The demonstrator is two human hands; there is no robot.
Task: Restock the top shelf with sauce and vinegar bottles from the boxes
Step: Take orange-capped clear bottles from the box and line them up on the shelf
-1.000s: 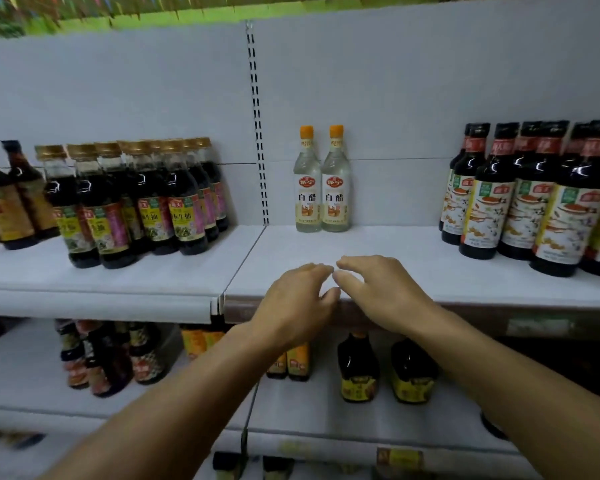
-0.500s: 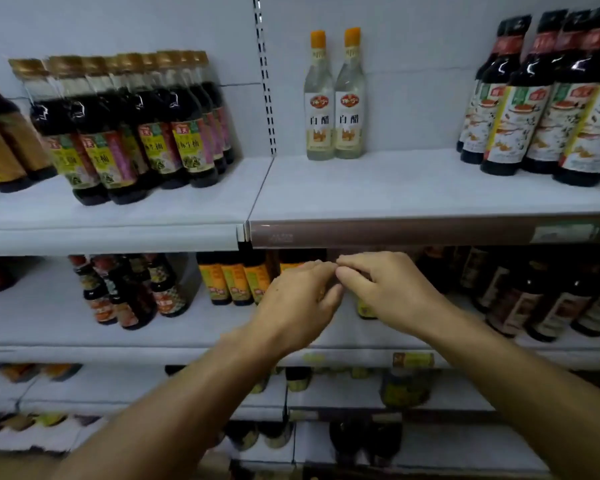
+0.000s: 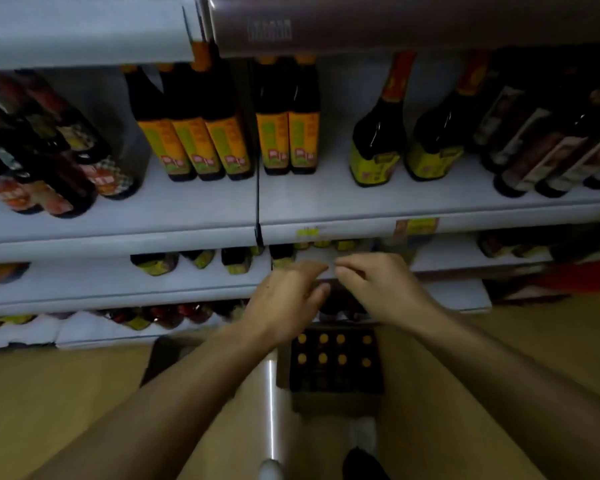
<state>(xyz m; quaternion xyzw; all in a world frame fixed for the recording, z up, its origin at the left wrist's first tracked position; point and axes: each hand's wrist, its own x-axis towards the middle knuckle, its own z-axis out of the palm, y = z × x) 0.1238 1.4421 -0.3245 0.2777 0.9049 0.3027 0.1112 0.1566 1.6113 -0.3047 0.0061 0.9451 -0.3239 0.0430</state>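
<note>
Head view, looking down past shelves to the floor. Left hand (image 3: 284, 299) and right hand (image 3: 374, 285) side by side at centre, fingertips nearly meeting, fingers loosely curled, holding nothing. Both hands in the air in front of the lower shelves, above an open box (image 3: 336, 368) on the floor. Box just near of the bottom shelf, packed with dark bottles, eight yellow caps (image 3: 333, 348) showing in two rows. Left of the box, a second dark shape on the floor, too dim to tell. Top shelf edge (image 3: 395, 26) blurred across the top of the frame, with a faint label strip; nothing on it visible from this angle. Next shelf (image 3: 326, 202) down: on the left, tilted dark bottles with red and checked labels (image 3: 49, 174); in the middle, five tall dark bottles with orange labels (image 3: 222, 143), three left of the shelf divider and two right of it; further right, two squat dark bottles with yellow labels (image 3: 374, 147); far right, dark bottles with pale labels (image 3: 551, 157) leaning in a row. Yellow price tags (image 3: 416, 226) on this shelf's front edge. Lower shelves holding more dark bottles, mostly hidden, only bases and tops showing. Tan floor (image 3: 49, 410) below, a bright streak (image 3: 271, 393) running down it between the forearms, and a dark shoe tip (image 3: 364, 465) at the near edge.
</note>
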